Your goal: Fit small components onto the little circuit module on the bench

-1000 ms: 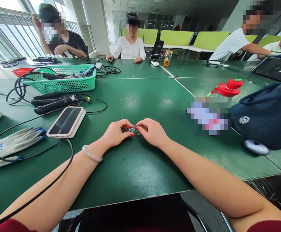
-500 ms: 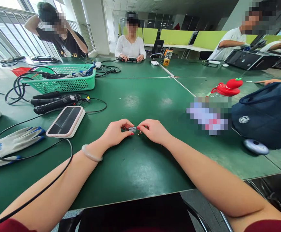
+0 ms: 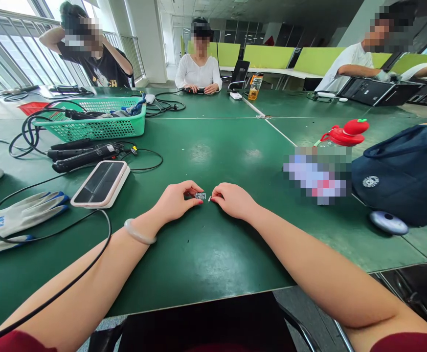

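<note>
Green table [image 3: 213, 254]: fills the view, with other people seated along its far and right edges. Navy bag [image 3: 407, 176]: stands at the right side, well apart from the hands. Green basket [image 3: 96, 126]: far left, holding cables and tools. White work gloves [image 3: 18, 217]: lie flat at the near left, crossed by a black cable [image 3: 105, 230]. Flat device in a pink case [image 3: 100, 184]: lies face up between the gloves and the basket. Bottle with a red lid [image 3: 340, 136]: just left of the bag. Left hand [image 3: 176, 201]: rests on the table at centre, fingers curled, thumb and forefinger closed on the left edge of a small circuit board [image 3: 200, 196]. Right hand [image 3: 233, 200]: rests just beside it, fingers curled under, thumb and forefinger tips drawn together near the board's right edge but apart from it. Tiny pale part [image 3: 209, 199]: sits at those fingertips; too small to tell whether it is gripped. The board sits low over the table, between the two hands.
</note>
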A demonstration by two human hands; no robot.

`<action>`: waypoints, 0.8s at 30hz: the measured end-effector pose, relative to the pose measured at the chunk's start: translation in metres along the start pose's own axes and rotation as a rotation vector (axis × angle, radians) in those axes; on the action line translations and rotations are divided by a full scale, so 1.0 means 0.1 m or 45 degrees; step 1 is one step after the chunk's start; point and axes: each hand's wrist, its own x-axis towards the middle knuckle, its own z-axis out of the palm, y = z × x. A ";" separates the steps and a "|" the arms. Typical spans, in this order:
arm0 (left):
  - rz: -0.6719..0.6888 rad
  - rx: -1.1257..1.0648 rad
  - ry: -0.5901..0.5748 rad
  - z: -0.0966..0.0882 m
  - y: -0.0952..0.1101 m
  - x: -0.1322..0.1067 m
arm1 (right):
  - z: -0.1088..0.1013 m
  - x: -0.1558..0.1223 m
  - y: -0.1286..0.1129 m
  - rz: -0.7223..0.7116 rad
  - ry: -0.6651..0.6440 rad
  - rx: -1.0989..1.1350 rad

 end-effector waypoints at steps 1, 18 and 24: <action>-0.004 0.003 0.000 0.00 0.00 0.00 | 0.01 0.00 0.00 -0.003 0.001 -0.003; 0.007 -0.075 -0.080 -0.01 0.05 -0.02 | 0.02 -0.07 -0.15 -0.320 0.241 0.257; 0.011 -0.073 -0.075 -0.01 0.04 -0.02 | 0.03 -0.07 -0.14 -0.346 0.256 0.167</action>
